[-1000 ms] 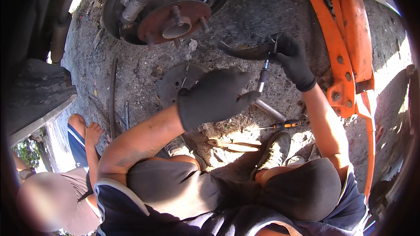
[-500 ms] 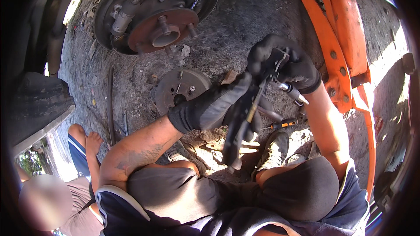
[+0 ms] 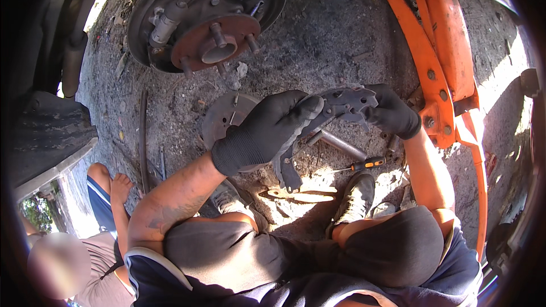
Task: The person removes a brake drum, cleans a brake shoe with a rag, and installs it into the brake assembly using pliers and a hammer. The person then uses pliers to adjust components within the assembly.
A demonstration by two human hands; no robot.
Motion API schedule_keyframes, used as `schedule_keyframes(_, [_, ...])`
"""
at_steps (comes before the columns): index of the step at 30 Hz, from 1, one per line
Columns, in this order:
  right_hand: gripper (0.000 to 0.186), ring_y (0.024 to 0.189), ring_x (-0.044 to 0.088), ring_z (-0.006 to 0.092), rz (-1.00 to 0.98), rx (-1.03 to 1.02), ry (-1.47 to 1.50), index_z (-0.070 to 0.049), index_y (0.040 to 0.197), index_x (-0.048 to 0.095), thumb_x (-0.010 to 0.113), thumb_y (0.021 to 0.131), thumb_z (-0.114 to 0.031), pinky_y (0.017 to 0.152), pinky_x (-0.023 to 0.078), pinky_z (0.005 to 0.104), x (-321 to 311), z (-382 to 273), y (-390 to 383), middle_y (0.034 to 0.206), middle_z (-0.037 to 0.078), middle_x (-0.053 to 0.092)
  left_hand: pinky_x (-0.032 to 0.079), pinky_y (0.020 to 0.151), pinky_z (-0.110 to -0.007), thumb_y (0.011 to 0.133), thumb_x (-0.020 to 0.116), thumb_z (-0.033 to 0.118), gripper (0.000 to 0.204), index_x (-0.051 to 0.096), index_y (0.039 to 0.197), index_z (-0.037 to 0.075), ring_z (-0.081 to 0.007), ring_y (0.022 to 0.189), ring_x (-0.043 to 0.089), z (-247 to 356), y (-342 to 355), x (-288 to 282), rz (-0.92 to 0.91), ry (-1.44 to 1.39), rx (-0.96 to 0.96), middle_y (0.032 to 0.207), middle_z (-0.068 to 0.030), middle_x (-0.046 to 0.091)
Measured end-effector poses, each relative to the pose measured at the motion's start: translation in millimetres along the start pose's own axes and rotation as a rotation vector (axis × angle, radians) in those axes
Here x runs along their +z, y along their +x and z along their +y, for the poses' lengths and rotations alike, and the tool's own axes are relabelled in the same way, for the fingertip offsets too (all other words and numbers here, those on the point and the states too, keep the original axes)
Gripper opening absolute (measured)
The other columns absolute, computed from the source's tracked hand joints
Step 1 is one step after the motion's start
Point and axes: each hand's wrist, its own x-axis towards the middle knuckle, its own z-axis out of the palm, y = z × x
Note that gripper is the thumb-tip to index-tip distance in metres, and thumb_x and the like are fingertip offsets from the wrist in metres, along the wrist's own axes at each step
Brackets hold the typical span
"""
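In front of me I hold a dark, curved brake shoe [image 3: 347, 102] above the ground. My left hand [image 3: 267, 128], in a black glove, is closed round its left part, with the thumb on top. My right hand [image 3: 392, 112], also gloved, grips its right end; some of the fingertips are hidden behind it. A coil spring [image 3: 314, 138] hangs below the shoe. Beyond my hands at upper left is a hub [image 3: 219, 31] with studs, set on a round dark backing plate [image 3: 139, 28] that carries a wheel cylinder [image 3: 165, 28].
An orange jack [image 3: 455, 51] stands at right. On the ground lie a round metal plate [image 3: 213, 116], a metal tube [image 3: 347, 148], a screwdriver [image 3: 368, 163], pliers [image 3: 304, 196] and a long bar [image 3: 143, 136]. Another person [image 3: 102, 261] sits at lower left, hand on knee.
The brake shoe has turned from a steep, blurred position to lie more across in front of me. My left hand has shifted left, and my right hand has moved lower and to the right.
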Motion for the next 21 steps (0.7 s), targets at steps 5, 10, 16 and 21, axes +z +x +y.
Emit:
schedule_keyframes(5, [0.027,0.065,0.065,0.0159,0.331,-0.232,-0.578,-0.002,0.104,0.072,0.077,0.085,-0.02,0.057,0.05,0.0291,29.6,-15.0,-0.5,0.083,0.01,0.067,0.045,0.064,-0.029,0.106,0.05,0.039,0.041,0.061,0.094,0.002,-0.0086,0.065,0.05,1.1,-0.4,6.5,0.168,-0.062,0.19,0.07,-0.0001,0.053])
schedule_keyframes(10, [0.028,0.063,0.069,0.0188,0.62,-0.193,-0.992,-0.003,0.106,0.073,0.078,0.083,-0.019,0.055,0.049,0.0298,70.5,-42.3,7.2,0.082,0.014,0.068,0.045,0.061,-0.03,0.105,0.053,0.034,0.035,0.061,0.096,0.001,-0.0118,0.063,0.054,-2.6,1.7,5.6,0.34,0.17,0.255,0.069,-0.0052,0.056])
schedule_keyframes(16, [0.039,0.07,0.071,0.022,0.425,0.103,-0.707,-0.004,0.122,0.068,0.075,0.086,-0.018,0.066,0.054,0.035,53.8,-29.3,8.5,0.092,0.017,0.072,0.044,0.059,-0.031,0.103,0.056,0.024,0.024,0.062,0.105,0.001,-0.011,0.063,0.053,6.8,-8.4,7.6,0.486,0.191,0.358,0.072,-0.0068,0.059])
schedule_keyframes(21, [0.037,0.078,0.067,0.0136,0.369,0.092,-0.542,-0.002,0.126,0.066,0.069,0.091,-0.014,0.073,0.053,0.033,17.0,-1.8,-4.2,0.093,0.016,0.072,0.044,0.06,-0.029,0.103,0.056,0.021,0.021,0.062,0.107,0.001,-0.0097,0.064,0.053,19.8,-9.9,3.7,0.53,0.15,0.354,0.073,-0.0053,0.06])
